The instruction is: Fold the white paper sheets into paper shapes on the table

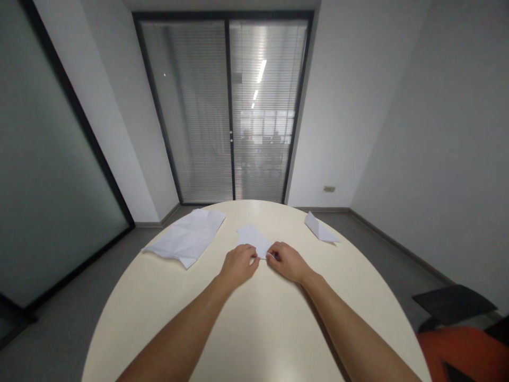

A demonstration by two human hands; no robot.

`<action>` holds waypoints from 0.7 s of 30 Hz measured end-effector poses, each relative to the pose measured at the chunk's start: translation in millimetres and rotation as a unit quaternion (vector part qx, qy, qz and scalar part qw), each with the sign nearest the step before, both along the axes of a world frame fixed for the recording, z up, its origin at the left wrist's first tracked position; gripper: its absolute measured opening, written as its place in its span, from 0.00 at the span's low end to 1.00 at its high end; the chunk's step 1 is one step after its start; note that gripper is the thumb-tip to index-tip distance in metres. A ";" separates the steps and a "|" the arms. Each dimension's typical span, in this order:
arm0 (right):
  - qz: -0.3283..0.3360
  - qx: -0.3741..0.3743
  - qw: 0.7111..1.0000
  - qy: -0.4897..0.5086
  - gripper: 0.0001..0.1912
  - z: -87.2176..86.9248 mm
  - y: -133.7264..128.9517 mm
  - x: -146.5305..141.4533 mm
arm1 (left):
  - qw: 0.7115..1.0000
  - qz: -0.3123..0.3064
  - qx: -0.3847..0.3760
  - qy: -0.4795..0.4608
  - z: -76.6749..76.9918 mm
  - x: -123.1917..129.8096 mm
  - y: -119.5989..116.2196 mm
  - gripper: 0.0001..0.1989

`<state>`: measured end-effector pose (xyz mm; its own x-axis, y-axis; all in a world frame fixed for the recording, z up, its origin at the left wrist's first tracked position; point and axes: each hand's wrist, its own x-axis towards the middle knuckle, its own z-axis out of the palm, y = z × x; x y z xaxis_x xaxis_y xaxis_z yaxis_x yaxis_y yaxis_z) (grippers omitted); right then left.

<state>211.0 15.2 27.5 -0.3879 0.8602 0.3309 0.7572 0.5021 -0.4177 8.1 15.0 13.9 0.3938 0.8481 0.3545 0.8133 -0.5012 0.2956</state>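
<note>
In the head view, the left hand (239,265) and the right hand (289,261) each have a narrow grip, fingers pinching the near edge of a small white paper (253,236) at the middle of the pale surface (254,323). A creased sheet (191,236) lies to the left; a folded piece (320,229) rests on the right, near the rim.

Beyond the far edge of the pale round table (254,329) stands a dark-framed glass partition (191,106) with blinds (262,175). Right of the table are an orange-and-black chair (461,350) and, farther back, a wall socket (329,189). Left of it is a frosted panel (43,159); gray floor (83,297) surrounds it.
</note>
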 end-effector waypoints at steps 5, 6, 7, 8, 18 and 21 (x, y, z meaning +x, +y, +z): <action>-0.002 0.001 1.000 0.008 0.05 -2.8 2.5 1.1 | 1.000 -0.004 0.009 -0.007 -2.4 -0.9 0.3 0.07; -0.001 0.000 1.000 0.010 0.05 -3.4 3.0 1.2 | 1.000 -0.005 0.010 -0.007 -2.4 -1.0 0.0 0.07; -0.001 0.000 1.000 0.011 0.05 -4.0 3.5 1.5 | 1.000 -0.006 0.012 -0.007 -2.1 -1.2 -0.3 0.07; -0.001 -0.001 1.000 0.012 0.05 -4.6 4.0 1.7 | 1.000 -0.008 0.013 -0.007 -1.7 -1.4 -0.7 0.07; 0.025 -0.047 0.996 0.071 0.09 -9.3 8.8 8.4 | 1.000 -0.010 0.024 -0.014 -1.5 -0.6 -1.2 0.10; 0.043 -0.060 0.995 0.073 0.09 -7.6 7.7 7.3 | 0.999 -0.008 0.023 -0.022 -3.7 -0.1 -0.3 0.10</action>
